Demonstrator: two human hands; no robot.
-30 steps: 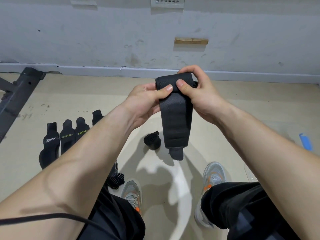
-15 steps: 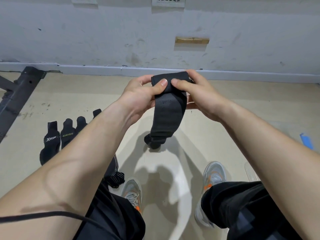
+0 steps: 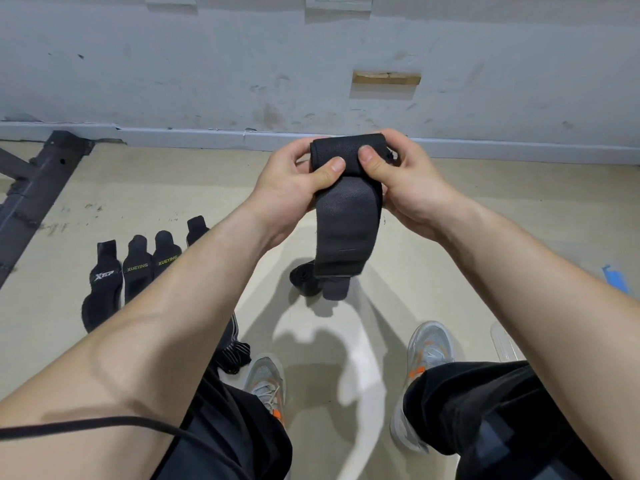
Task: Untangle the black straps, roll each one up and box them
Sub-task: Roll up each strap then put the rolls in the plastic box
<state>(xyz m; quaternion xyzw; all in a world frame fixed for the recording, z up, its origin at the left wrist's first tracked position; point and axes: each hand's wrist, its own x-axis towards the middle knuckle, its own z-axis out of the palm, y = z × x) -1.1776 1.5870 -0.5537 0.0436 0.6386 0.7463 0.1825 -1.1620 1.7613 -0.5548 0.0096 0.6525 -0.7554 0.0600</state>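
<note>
While both hands are raised in front of the body, the black strap (image 3: 347,230) is held between them above the floor (image 3: 485,209), its upper end wound into a thick roll and its loose tail hanging straight down, ending in a narrower tab. The left hand (image 3: 289,183) has its grip pinched on the roll's left side, thumb pressed on the front and fingers curled behind. The right hand (image 3: 414,188) has its grip pinched on the right side in the same way, its thumb tip just beside the left thumb. Below the hanging tail a rolled strap (image 3: 302,280) lies on the floor, partly hidden by the tail. Well to the left, a row of flat straps (image 3: 136,271) lies side by side, printed XTEP and XUEYING and partly covered by the left forearm. A dark metal frame (image 3: 38,188) runs along the far left, a blue scrap (image 3: 616,280) lies at the right, and grey shoes (image 3: 429,344) with orange accents stand near the bottom
</note>
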